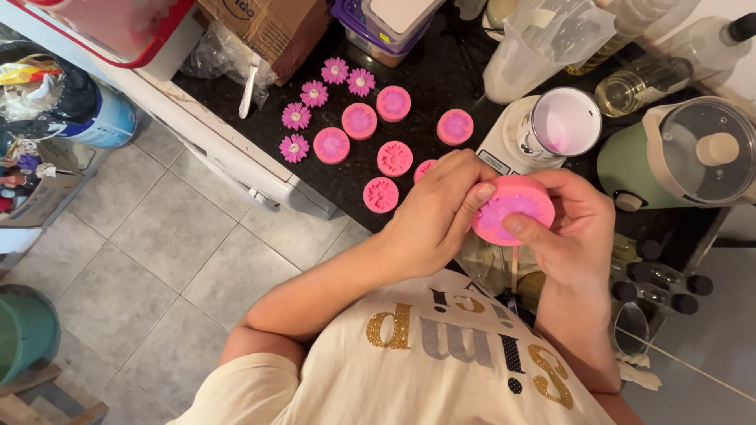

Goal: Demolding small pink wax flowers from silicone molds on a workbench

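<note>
You are holding a round pink mould (513,209) up over the edge of the black counter (441,79), just above your chest, with both hands closed around it. Your left hand (433,212) is gripping its left rim, fingers curled over the top and the forefinger pressing toward the purple flower set in the middle. Your right hand (571,228) is cupping the other side, thumb lying across the lower face of the mould. By the look of it, you are working the flower loose from the mould, and the piece is not yet out. The next move is likely calling for a gentle flex of the soft rim and a push from behind, so the thin petals are not tearing. On the counter five finished flowers (315,106) are lying in a loose arc, and beside them more filled moulds (370,134) are sitting apart from one another. Near your right hand a steel cup (565,122) with pink residue is standing on a small white scale (504,145).
</note>
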